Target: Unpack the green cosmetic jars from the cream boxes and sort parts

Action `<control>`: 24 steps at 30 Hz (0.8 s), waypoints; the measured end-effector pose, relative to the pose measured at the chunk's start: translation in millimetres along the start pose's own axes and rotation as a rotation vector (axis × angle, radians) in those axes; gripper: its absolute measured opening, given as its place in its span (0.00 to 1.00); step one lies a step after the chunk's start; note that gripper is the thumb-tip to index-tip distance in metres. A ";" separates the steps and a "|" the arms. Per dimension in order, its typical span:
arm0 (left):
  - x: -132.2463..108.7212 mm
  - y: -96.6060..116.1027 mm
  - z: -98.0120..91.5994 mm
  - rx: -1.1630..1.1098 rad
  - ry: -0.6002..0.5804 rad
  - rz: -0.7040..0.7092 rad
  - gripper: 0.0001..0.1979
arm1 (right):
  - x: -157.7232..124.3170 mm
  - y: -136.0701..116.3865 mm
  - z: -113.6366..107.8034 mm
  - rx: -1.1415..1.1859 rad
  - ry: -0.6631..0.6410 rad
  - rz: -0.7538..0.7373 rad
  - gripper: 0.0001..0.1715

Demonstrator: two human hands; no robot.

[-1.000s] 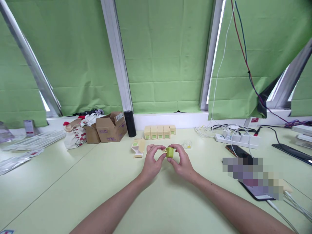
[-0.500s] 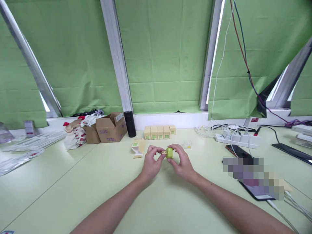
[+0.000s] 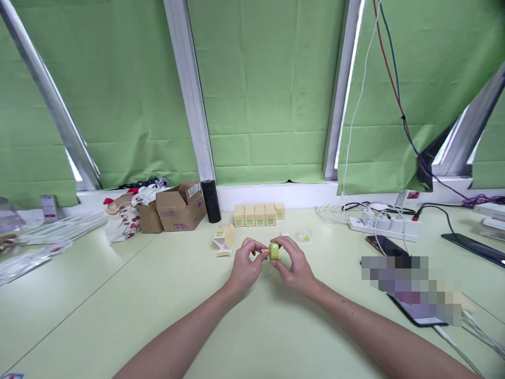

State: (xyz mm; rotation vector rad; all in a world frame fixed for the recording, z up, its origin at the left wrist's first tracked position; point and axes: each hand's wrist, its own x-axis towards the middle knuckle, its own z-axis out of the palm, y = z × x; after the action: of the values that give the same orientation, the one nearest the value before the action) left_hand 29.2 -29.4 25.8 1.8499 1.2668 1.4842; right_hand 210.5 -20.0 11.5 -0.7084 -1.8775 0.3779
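Above the table's middle, my two hands hold a small shiny green charger plug (image 3: 274, 251) between them. With thumb and fingertips, my right hand (image 3: 294, 266) pinches its green body from the right. On the other side, my left hand (image 3: 246, 266) has its thumb and forefinger closed at the pale prongs, whose tips are partly hidden by the fingers. An opened small cream box (image 3: 224, 240) lies just beyond my left hand. Past my right hand sits a small clear plastic piece (image 3: 303, 235) with a bit of yellow in it.
Several small cream boxes (image 3: 259, 216) stand in a row at the back, beside a black cylinder (image 3: 211, 201) and a cardboard box (image 3: 179, 210). On the right are a power strip (image 3: 384, 228) with cables and a phone (image 3: 389, 249). White plastic packs (image 3: 63, 230) lie at left.
The charger plug has turned slightly between my fingers, its prongs now showing more edge-on. A blurred brownish shape, perhaps a person's hand, has appeared at the far left edge.
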 end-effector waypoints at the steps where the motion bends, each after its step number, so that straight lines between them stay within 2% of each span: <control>1: -0.3 0.7 -0.1 -0.002 -0.002 -0.006 0.03 | -0.2 0.0 0.0 0.002 -0.003 -0.002 0.24; 24: 2.3 -2.4 -1.8 -0.083 -0.043 -0.042 0.02 | -3.0 8.2 3.7 0.015 -0.025 -0.023 0.25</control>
State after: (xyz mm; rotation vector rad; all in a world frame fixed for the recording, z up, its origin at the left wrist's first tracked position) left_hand 26.6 -26.7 25.6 1.7822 1.1984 1.4448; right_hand 210.4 -15.3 3.2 -0.6744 -1.9030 0.3868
